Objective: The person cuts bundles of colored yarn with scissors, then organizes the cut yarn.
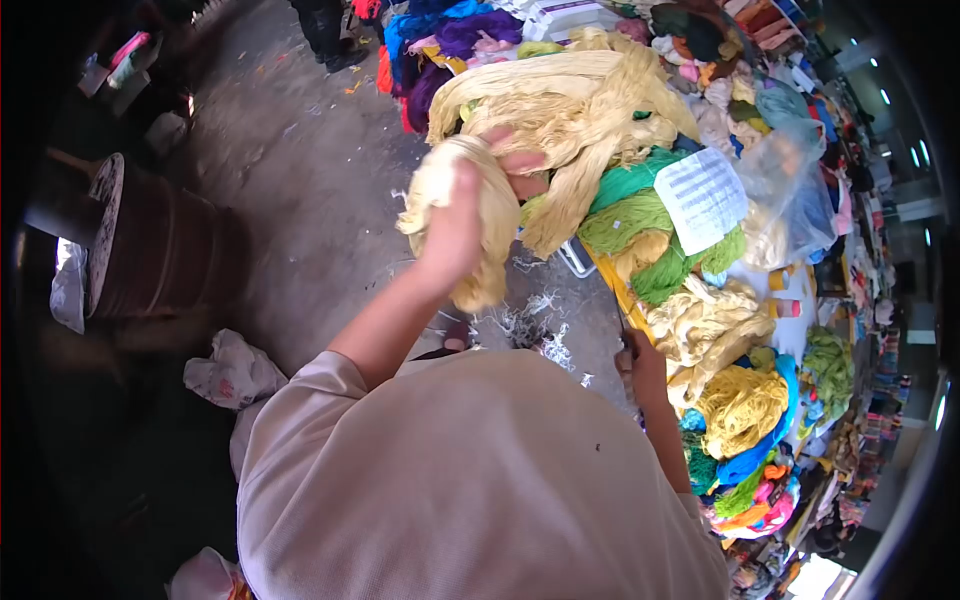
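My left hand is wrapped around a bundle of cream yarn, raised in front of me over the floor. Some of its fingers look smeared and show on the far side of the bundle. My right hand is low at the yellow table edge, its fingers closed and in shadow; what they hold, if anything, is hard to make out. Long cream hanks are heaped on the table beyond the left hand. Near the right hand lies another cream yarn heap.
Green hanks lie under a written paper sheet, beside a clear plastic bag. Golden yarn sits nearer me. A rusty drum stands left, with a white bag nearby. Thread scraps litter the floor. A person's legs show at the top.
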